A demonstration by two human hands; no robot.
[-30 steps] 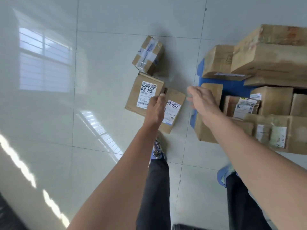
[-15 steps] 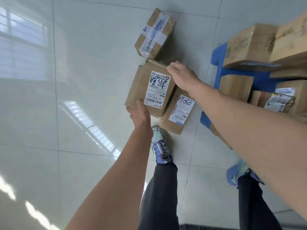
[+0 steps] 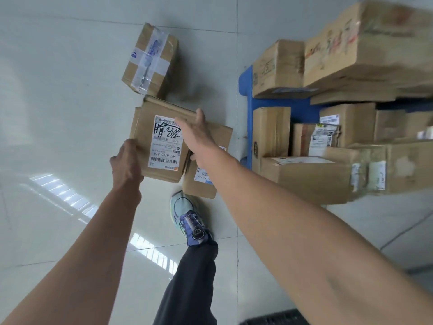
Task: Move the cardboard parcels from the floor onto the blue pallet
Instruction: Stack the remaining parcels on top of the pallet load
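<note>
Landmark: the blue pallet (image 3: 276, 109), already loaded with boxes, off to my right.
Parcel in hand: the labelled box (image 3: 161, 141) sits left of the pallet, above a lower box (image 3: 206, 170) that lies between it and the pallet.
Left hand (image 3: 126, 164): grip clamped on the near left corner of the labelled box, on the side away from the pallet.
Right hand (image 3: 194, 132): laid over the far pallet-side edge, fingers curled past it; I judge the grip closed on the box, though the fingertips are hidden.
What has changed: half a second ago my left hand was only at the near edge and my right was just touching the far corner; now both hold it, and the box looks tilted up off its neighbour.
Meaning: the pick-up is secured, I judge; carrying it across to the pallet comes next.
Still on the floor: the lower box and a taped box (image 3: 150, 59) farther from me, well clear of the pallet.
Watch: my shoe (image 3: 187, 216) stands just beside the lower box.
</note>
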